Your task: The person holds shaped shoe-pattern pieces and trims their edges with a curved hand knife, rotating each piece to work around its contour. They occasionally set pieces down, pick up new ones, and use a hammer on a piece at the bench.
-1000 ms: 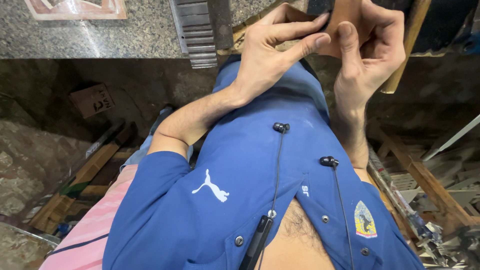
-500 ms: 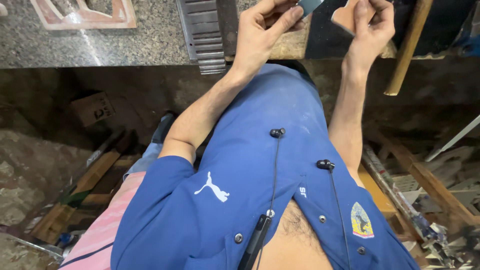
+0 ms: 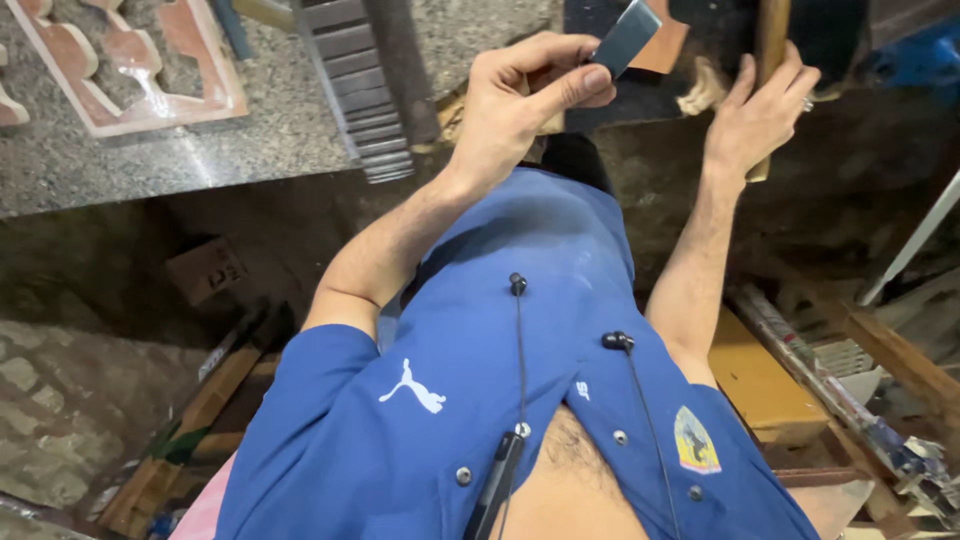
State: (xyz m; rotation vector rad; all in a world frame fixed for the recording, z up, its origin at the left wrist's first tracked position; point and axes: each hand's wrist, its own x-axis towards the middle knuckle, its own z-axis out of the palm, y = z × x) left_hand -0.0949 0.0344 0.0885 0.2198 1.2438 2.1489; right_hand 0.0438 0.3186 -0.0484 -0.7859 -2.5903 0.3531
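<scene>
While the camera looks straight down the person's blue shirt (image 3: 520, 330), both hands work at the near edge of a speckled stone counter (image 3: 280, 130). The left hand (image 3: 525, 105) is closed in a pinch, thumb and forefinger gripping a small flat grey block (image 3: 625, 38) that tilts up above the counter's edge. The right hand (image 3: 755, 115), to the right of the block, has its fingers loosely spread and laid against a wooden handle (image 3: 768, 60) that runs upright past the counter's edge; whether it truly grips the handle cannot be told. Between the hands, just beyond the block, lies a brown piece (image 3: 665, 45), partly hidden. On the counter, well left of the block, rests a carved wooden panel (image 3: 130, 60) with cut-out shapes, and nearer the left hand a ridged dark metal bar (image 3: 355, 90) overhangs the counter's edge. Below the counter, wood offcuts (image 3: 200, 410) lie on the floor to the left, and to the right a yellowish box (image 3: 765, 380) sits among wooden frames and a clamp (image 3: 900, 450); what the box holds is not visible.
</scene>
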